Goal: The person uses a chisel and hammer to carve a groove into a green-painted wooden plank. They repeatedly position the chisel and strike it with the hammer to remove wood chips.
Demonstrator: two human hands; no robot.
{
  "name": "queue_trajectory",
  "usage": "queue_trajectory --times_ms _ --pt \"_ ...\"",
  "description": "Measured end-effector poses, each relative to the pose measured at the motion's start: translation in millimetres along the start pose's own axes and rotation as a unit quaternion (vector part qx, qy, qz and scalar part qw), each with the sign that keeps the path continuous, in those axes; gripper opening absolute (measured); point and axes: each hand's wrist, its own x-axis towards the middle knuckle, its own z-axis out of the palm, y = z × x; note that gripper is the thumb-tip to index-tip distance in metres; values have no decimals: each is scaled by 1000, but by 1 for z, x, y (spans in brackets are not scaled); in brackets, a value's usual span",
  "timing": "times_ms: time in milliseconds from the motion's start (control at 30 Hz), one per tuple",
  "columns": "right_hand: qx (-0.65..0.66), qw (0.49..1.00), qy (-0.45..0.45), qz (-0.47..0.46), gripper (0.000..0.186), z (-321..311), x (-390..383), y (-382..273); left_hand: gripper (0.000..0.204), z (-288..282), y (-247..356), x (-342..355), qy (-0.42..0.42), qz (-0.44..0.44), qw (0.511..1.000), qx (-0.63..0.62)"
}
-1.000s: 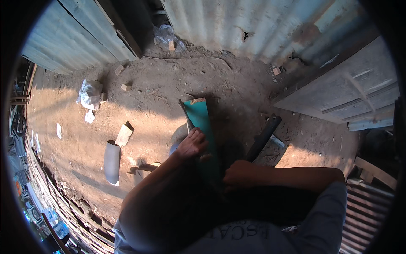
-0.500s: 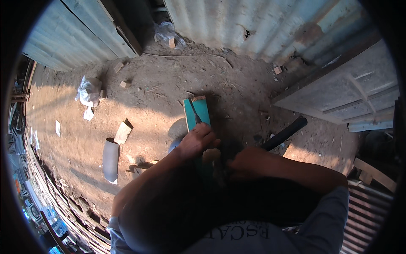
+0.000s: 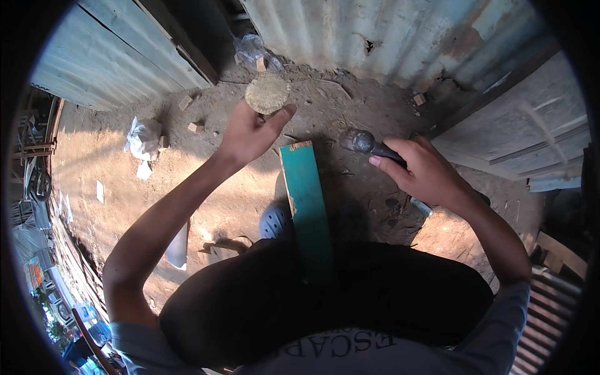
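patchy warm light, bent edges

grey lettered shirt (image 3: 400,357) | black legwear (image 3: 262,300) | blue clog (image 3: 273,223) | bare hands (image 3: 251,134)

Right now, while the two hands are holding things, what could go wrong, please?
1. The hammer in the right hand could hit the left hand if swung at the round tan piece, since the left thumb sits close under its frayed face.
2. Neither hand holds the green board, so it might shift if bumped.
3. A dropped tool could hurt the foot in the blue clog, beside the board.
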Motion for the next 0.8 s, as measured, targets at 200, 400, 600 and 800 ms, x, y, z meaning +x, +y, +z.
queue_trajectory --times_ms 200,400,600,800 --pt "98 992 73 21 33 1 15 -4 16 25 -29 6 -37 48 998 -23" --pt "105 993 55 9 32 5 18 -12 14 27 -36 9 -71 5 997 -20" --pt "71 996 52 -26 20 10 21 -9 11 8 -48 14 -44 16 998 -31" --pt "87 995 43 -1 21 11 28 -20 13 2 -53 17 -62 -12 995 -74"
